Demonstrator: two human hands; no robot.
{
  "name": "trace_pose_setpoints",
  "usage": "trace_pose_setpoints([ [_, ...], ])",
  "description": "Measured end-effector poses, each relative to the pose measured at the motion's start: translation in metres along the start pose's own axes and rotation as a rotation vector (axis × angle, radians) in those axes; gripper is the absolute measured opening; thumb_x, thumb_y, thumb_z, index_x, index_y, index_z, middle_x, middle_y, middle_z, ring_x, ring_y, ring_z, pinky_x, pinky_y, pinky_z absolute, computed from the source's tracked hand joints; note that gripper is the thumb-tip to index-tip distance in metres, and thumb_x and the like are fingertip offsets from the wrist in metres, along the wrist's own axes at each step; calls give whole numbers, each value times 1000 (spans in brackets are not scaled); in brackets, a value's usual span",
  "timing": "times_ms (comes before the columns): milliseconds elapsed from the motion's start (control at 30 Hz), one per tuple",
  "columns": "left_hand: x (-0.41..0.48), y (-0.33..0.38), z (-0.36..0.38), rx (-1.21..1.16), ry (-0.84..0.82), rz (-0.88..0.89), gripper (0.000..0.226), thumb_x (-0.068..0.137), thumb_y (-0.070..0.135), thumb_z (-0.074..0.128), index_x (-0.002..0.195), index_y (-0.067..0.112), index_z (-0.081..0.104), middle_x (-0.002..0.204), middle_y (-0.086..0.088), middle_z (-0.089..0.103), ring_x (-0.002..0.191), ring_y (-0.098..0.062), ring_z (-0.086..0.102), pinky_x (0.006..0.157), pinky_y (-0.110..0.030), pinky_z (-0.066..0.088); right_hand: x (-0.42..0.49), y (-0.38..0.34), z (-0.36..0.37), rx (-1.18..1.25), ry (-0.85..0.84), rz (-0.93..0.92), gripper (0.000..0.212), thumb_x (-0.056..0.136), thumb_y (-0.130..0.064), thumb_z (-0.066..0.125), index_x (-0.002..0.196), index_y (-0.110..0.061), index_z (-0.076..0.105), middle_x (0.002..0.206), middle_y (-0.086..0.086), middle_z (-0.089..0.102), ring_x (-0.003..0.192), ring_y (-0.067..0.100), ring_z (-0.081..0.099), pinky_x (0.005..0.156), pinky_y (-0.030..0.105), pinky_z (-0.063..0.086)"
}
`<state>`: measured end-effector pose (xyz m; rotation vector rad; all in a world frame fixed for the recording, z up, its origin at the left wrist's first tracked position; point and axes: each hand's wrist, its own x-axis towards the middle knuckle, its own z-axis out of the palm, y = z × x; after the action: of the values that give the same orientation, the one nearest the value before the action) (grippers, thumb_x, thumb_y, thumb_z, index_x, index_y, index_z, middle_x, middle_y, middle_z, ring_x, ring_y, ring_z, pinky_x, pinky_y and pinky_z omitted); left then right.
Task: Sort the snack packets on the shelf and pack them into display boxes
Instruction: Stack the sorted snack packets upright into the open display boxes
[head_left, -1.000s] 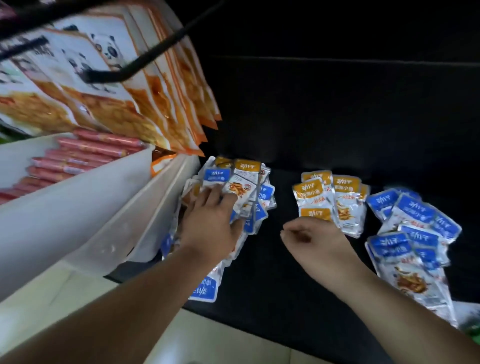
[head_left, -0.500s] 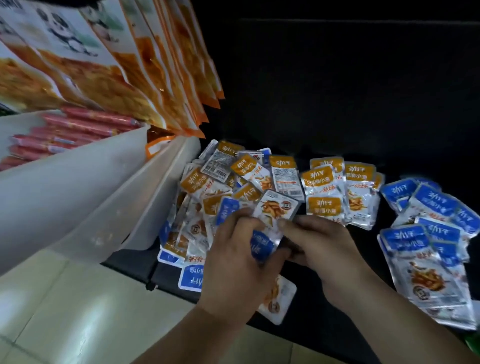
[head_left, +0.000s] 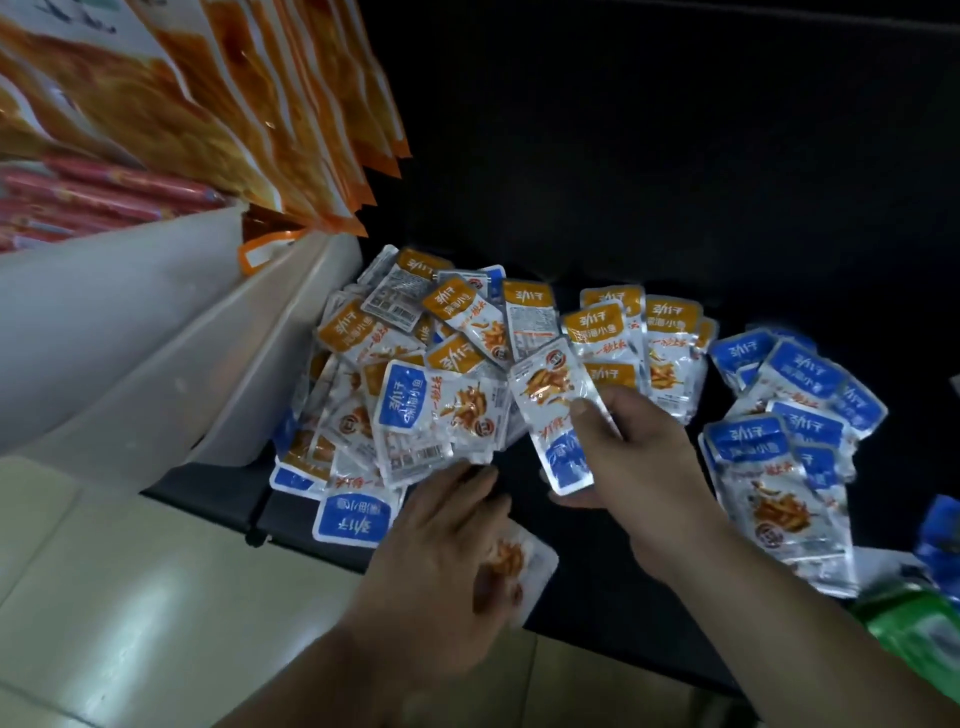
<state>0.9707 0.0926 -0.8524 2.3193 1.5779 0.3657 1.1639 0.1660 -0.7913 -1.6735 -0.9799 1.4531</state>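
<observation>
Right grip (head_left: 634, 457) pinches a blue packet (head_left: 550, 405), best laid on the blue pile (head_left: 779, 415) at three o'clock; left grip (head_left: 441, 545), flat, should steady the heap (head_left: 415, 364).

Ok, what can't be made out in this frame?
Head view only.
Packet under the left hand: header covered by the hand, blurred.
Mixed pile: lower packets buried, count unknowable.
Green pack: cut by the right edge, blurred.
Right hand: fingers hidden behind the blue-header packet it pinches.
</observation>
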Motion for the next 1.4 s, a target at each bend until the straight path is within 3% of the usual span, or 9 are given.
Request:
trace_pose_setpoints([
  [233,24,10,-19,241,-69,-149,49,76,58,79,107,21,73,103,1,67,95,-26,64,79,-43,51,-28,-8,-63,-81,-18,59,21,90,-29,79,110,-29,73,104,-6,76,79,12,77,54,35,61],
  [333,38,32,-34,-50,36,-317,22,94,44,64,99,22,66,92,4,61,76,-15,60,60,-30,47,-37,-8,-102,-196,8,32,13,92,-25,77,103,-31,75,96,-8,78,81,13,77,65,43,65],
  [433,56,64,-43,-546,67,-611,20,103,33,59,89,18,59,72,-4,60,64,-16,57,58,-32,44,-39,-10,-138,-387,46,-9,17,95,-24,73,103,-38,76,100,-14,76,79,8,72,66,30,61],
  [533,73,89,-41,-1004,-42,-843,12,100,14,63,98,23,72,88,3,78,83,-19,76,84,-46,62,-33,-12,-162,-501,48,-27,27,89,-20,80,105,-41,73,108,-24,64,74,-3,61,52,12,51],
  [633,83,99,-28,-1085,-115,-836,19,96,6,66,106,20,74,98,1,81,93,-23,78,93,-55,59,-25,-3,-174,-617,73,-32,39,81,-23,87,109,-41,67,113,-15,62,84,-5,59,59,12,46],
  [933,79,121,-15,-1087,-164,-771,20,97,9,71,111,21,75,101,2,81,93,-18,78,90,-46,61,-5,27,-183,-858,93,-83,71,76,-15,89,138,-32,57,133,-3,51,113,21,59,90,36,54],
  [1067,75,121,-16,-1085,-109,-739,12,96,15,72,105,22,77,94,5,81,87,-13,78,73,-28,61,-5,43,-170,-869,172,-203,77,69,-19,92,138,-28,59,138,-2,43,126,23,41,107,43,44],
  [1200,74,116,-13,-1084,-89,-758,11,96,17,72,106,21,76,93,4,81,85,-12,78,71,-29,60,-6,34,-166,-1180,172,-228,87,77,-25,84,151,-38,39,146,-4,30,131,23,32,112,38,32],
  [1400,75,117,-14,-1080,-106,-681,17,100,16,67,110,25,76,95,6,81,87,-11,78,69,-25,61,-15,26,-144,-758,205,-426,63,82,-28,83,140,-33,59,132,-11,56,127,16,50,100,40,51],
])
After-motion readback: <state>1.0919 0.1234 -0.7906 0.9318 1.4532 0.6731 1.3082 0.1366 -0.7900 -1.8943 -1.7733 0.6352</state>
